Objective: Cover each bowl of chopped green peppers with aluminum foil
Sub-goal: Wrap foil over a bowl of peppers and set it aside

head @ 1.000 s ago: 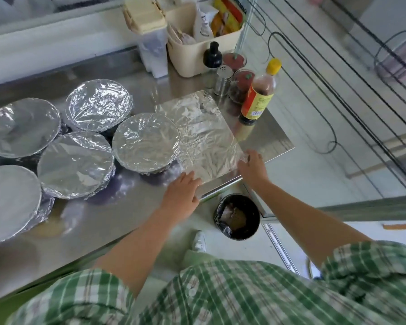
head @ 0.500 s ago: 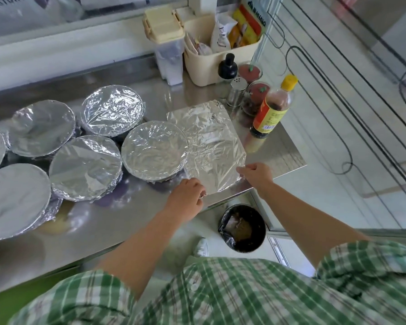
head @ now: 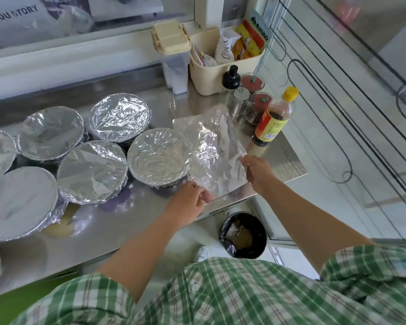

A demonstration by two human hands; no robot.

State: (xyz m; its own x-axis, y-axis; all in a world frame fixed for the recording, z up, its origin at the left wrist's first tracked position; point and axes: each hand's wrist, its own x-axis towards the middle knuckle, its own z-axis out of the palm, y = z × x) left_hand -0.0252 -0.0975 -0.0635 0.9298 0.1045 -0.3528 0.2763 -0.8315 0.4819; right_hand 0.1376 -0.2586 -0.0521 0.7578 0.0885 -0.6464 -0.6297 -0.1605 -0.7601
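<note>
1. Six bowls (head: pixel 158 156) across the table (head: pixel 103 221) already wear foil (no bare bowl shows).
2. You pinch a loose sheet (head: pixel 217 148) near the front right corner: left hand (head: pixel 188 202) on its near corner, right hand (head: pixel 258 171) on its right edge.

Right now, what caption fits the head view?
Left hand and right hand pinch a foil sheet beside covered bowls.
</note>
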